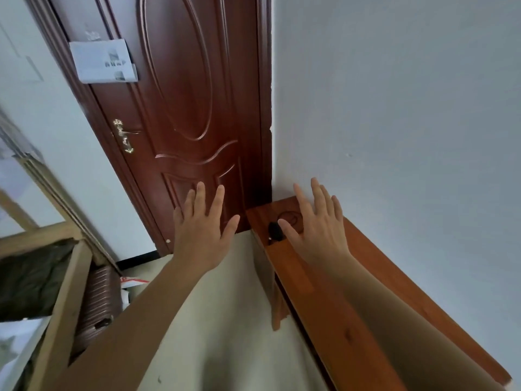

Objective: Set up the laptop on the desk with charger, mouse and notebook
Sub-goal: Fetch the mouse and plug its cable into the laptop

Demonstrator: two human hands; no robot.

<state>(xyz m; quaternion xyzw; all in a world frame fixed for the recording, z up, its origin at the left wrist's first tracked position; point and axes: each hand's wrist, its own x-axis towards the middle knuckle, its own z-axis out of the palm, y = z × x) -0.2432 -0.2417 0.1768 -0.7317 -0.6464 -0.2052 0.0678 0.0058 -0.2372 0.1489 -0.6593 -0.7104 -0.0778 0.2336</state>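
A narrow reddish-brown wooden desk (315, 280) runs along the white wall on the right. At its far end lies a small black object (275, 230) with a thin dark cable (290, 215) coiled behind it; whether it is the mouse or the charger is unclear. My right hand (318, 221) hovers over that end of the desk, fingers spread, holding nothing, thumb close to the black object. My left hand (204, 224) is raised in front of the door, fingers spread and empty. No laptop or notebook is in view.
A dark red wooden door (191, 108) with a brass handle (124, 136) and a paper holder (103, 62) stands ahead. A light wooden frame (62, 303) with dark bedding is at the left, and a brown ribbed suitcase (97, 300) beside it. Pale floor lies between.
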